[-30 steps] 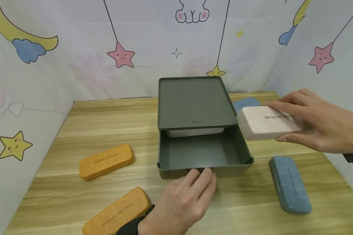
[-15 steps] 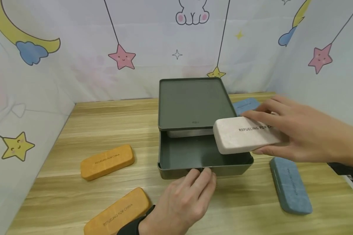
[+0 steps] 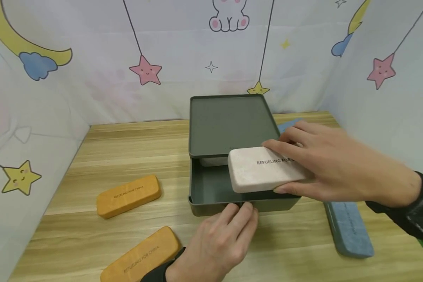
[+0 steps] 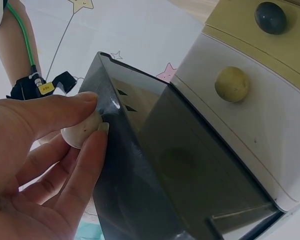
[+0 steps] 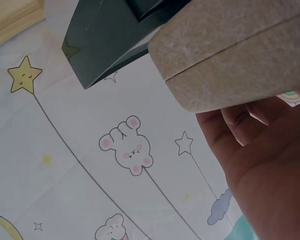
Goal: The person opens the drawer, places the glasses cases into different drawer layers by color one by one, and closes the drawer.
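1. An off-white, rounded rectangular case with black lettering (image 3: 253,170) hangs above the right part of a dark green plastic drawer (image 3: 275,205), pulled out toward the front edge of the wood-grain desk (image 3: 137,149).
2. The right hand (image 3: 328,166) clamps the case's right end, thumb on the near side, fingers over the far one. The left hand (image 3: 218,239) pinches the drawer's pale round knob (image 4: 80,132).
3. The case looks stiff-shelled, probably light, its matte skin unlikely to slip. Its side seam suggests a lid; holding both long sides nearer the middle should balance it better.
4. A second ago the case was right of the drawer, nearer the desk's right edge; the left hand has stayed put.
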{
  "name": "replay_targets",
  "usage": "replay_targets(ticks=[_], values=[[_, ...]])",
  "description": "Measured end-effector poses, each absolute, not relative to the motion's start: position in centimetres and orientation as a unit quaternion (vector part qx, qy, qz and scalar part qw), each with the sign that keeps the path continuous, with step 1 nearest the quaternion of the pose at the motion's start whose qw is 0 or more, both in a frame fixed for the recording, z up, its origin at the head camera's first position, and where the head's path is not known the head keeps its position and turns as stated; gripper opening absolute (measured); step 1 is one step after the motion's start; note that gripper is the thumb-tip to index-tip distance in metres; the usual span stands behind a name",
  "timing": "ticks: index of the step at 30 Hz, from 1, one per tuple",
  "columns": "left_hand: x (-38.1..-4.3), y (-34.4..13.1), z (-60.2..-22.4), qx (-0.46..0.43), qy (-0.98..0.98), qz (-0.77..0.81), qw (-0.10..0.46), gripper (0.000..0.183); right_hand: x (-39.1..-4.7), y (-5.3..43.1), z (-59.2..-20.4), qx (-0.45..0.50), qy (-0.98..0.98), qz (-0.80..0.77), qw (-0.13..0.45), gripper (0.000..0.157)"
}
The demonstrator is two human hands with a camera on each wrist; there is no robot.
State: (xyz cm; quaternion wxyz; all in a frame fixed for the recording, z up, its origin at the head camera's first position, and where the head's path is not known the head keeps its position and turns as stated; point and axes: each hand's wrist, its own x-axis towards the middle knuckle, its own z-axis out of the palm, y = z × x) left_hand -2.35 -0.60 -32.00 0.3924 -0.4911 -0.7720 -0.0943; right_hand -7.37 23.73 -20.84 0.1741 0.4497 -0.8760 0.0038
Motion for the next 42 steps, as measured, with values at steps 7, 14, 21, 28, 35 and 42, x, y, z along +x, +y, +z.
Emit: replay_targets(ticks=[7,14,21,28,35,42], values=[[-2.4,-0.5,-32.0,-0.487,-0.766,-0.089,0.410,0.033,-7.5,22.0,-21.1,0.442,-0.882,-0.006,0.164,0.065],[-2.4,-0.4,-31.7,-0.487,-0.765,-0.088,0.412,0.035,-7.8,20.6,-21.6,0.427,-0.891,-0.005,0.153,0.066],[-2.3,-0.4,-31.1,-0.488,-0.757,-0.093,0.425,0.035,-8.0,19.4,-22.3,0.426,-0.896,-0.016,0.125,0.069],[-2.4,-0.4,-30.7,-0.489,-0.744,-0.092,0.447,0.031,-7.9,18.5,-23.0,0.405,-0.906,-0.019,0.119,0.069],[-2.5,-0.4,-31.0,-0.493,-0.741,-0.093,0.447,0.032,-7.8,18.0,-23.7,0.386,-0.916,-0.006,0.113,0.060],[-2.5,-0.4,-31.0,-0.493,-0.742,-0.096,0.444,0.032,-8.2,17.7,-24.1,0.380,-0.918,0.015,0.111,0.057]])
